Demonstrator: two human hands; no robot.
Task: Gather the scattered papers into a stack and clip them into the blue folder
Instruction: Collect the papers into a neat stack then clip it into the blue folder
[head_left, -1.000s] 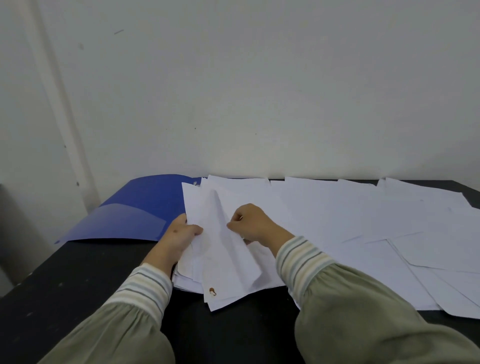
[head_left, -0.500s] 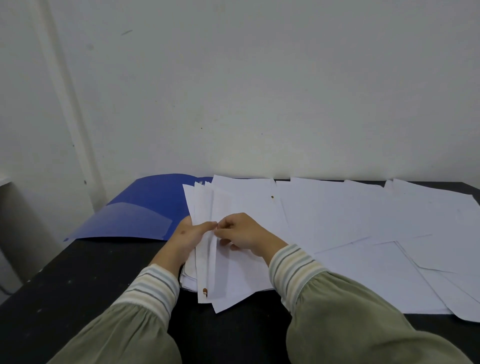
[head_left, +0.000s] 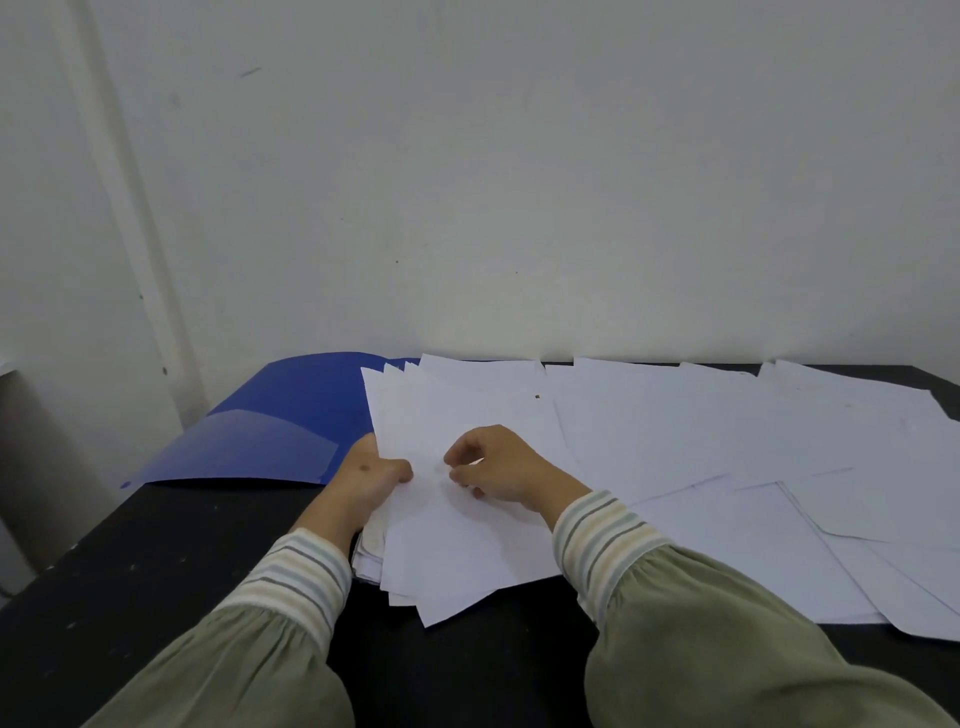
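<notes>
The blue folder (head_left: 280, 415) lies open at the far left of the table (head_left: 156, 561), partly under the stack (head_left: 457, 519). My left hand (head_left: 371, 475) grips the stack's left edge, thumb on top. My right hand (head_left: 493, 462), fingers curled, pinches the top sheet. Loose papers (head_left: 727, 441) lie spread to the right. Current step: gathering. Next, I judge, reach right for another sheet.

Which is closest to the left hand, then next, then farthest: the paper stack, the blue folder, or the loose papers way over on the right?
1. Paper stack: the left hand grips its left edge.
2. Blue folder: lies open just left of that hand.
3. Loose papers: spread far across the table's right side.
</notes>
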